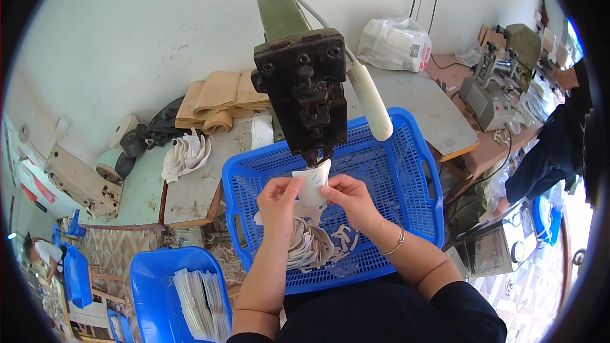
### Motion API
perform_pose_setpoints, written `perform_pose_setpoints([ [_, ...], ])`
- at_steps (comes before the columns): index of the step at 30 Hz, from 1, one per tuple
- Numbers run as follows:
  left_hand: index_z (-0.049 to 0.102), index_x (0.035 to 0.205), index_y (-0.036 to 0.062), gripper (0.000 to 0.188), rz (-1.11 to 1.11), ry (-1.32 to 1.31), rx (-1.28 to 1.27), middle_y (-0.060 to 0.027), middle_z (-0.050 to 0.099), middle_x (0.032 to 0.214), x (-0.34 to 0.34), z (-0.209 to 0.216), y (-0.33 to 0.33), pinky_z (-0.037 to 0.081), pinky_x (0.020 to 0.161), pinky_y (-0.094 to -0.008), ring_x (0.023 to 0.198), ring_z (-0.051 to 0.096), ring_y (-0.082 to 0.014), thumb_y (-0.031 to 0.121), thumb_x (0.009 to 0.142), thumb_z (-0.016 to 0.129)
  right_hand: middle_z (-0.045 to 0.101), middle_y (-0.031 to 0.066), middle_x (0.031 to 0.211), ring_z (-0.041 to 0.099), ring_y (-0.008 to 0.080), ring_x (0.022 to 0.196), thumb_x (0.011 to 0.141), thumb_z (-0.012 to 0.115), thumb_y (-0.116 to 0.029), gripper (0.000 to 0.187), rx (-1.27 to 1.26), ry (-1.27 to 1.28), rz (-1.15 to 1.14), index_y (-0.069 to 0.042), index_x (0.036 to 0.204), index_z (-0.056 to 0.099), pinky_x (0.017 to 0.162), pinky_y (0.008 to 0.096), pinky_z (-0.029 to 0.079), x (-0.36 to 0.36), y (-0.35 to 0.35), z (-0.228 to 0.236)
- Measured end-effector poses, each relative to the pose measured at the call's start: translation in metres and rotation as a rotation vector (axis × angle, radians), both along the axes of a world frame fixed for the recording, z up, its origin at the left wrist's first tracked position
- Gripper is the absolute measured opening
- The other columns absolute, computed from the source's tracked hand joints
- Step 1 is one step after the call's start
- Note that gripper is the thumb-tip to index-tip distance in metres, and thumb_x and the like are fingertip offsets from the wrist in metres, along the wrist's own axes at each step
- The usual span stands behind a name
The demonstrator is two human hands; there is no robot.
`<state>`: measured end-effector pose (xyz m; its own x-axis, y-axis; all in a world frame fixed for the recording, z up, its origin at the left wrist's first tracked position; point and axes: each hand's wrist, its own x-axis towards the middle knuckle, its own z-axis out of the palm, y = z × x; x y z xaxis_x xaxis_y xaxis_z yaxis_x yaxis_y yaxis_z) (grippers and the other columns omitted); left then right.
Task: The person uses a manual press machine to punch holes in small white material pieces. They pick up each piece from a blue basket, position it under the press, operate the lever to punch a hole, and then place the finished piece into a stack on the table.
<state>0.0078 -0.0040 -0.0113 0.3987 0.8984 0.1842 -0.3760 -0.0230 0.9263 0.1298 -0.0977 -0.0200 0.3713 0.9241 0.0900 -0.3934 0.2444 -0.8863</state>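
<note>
My left hand [278,205] and my right hand [357,202] pinch a curved white sheet piece [311,189] between thumbs and fingers. Small dark marks show on its face. Its upper edge meets the narrow lower tip of a black machine head [301,89] on a green arm; whether the tip grips it I cannot tell. Under my hands, a blue slotted basket [434,181] holds a pile of similar off-white pieces [310,246] and small cut-off scraps [344,239]. A bracelet circles my right wrist.
A pale lever handle [370,101] hangs right of the machine head. Left are tan rolled sheets [219,96] and white pieces [186,155] on a table. A blue tub [147,273] holds white strips. At right, a person [546,146] stands by another machine [489,98].
</note>
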Motion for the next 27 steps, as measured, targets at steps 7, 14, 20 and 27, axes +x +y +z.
perform_pose_setpoints([
  [7, 0.060, 0.079, 0.0023, 0.010, -0.002, -0.005, -0.080, -0.0028, 0.061, 0.075, -0.012, -0.012, 0.007, 0.041, 0.064, -0.0205, 0.068, 0.053, -0.0067, 0.010, 0.078, 0.067, 0.062, 0.0029, 0.082, 0.056, 0.0074, 0.076, 0.082, 0.062, -0.010, 0.013, 0.034, -0.038, 0.016, 0.000, 0.091, 0.060, 0.069, 0.0211, 0.046, -0.010, 0.006, -0.005],
  [14, 0.061, 0.083, 0.0003, 0.015, -0.058, 0.266, 0.416, -0.0030, 0.061, 0.077, -0.004, 0.009, 0.003, 0.042, 0.070, -0.0222, 0.075, 0.054, -0.0102, 0.011, 0.075, 0.068, 0.063, 0.0059, 0.079, 0.057, 0.0077, 0.072, 0.079, 0.065, -0.009, 0.016, -0.060, -0.599, -0.107, 0.003, 0.090, 0.062, 0.065, 0.0216, 0.047, 0.013, -0.013, 0.014],
  [20, 0.060, 0.078, 0.0008, 0.014, -0.098, 0.275, 0.280, -0.0032, 0.061, 0.076, 0.008, 0.015, 0.001, 0.043, 0.066, -0.0220, 0.071, 0.054, -0.0090, 0.012, 0.075, 0.069, 0.063, 0.0055, 0.076, 0.056, 0.0084, 0.068, 0.078, 0.065, -0.008, 0.016, -0.130, -0.670, -0.085, 0.003, 0.089, 0.063, 0.063, 0.0225, 0.046, 0.022, -0.019, 0.033],
  [27, 0.059, 0.078, 0.0009, 0.013, -0.090, 0.206, 0.237, -0.0026, 0.061, 0.076, 0.009, 0.008, 0.002, 0.043, 0.067, -0.0218, 0.073, 0.054, -0.0081, 0.011, 0.077, 0.068, 0.063, 0.0086, 0.077, 0.059, 0.0110, 0.070, 0.076, 0.067, -0.008, 0.016, -0.070, -0.767, -0.099, 0.003, 0.087, 0.064, 0.063, 0.0240, 0.047, 0.028, -0.016, 0.037],
])
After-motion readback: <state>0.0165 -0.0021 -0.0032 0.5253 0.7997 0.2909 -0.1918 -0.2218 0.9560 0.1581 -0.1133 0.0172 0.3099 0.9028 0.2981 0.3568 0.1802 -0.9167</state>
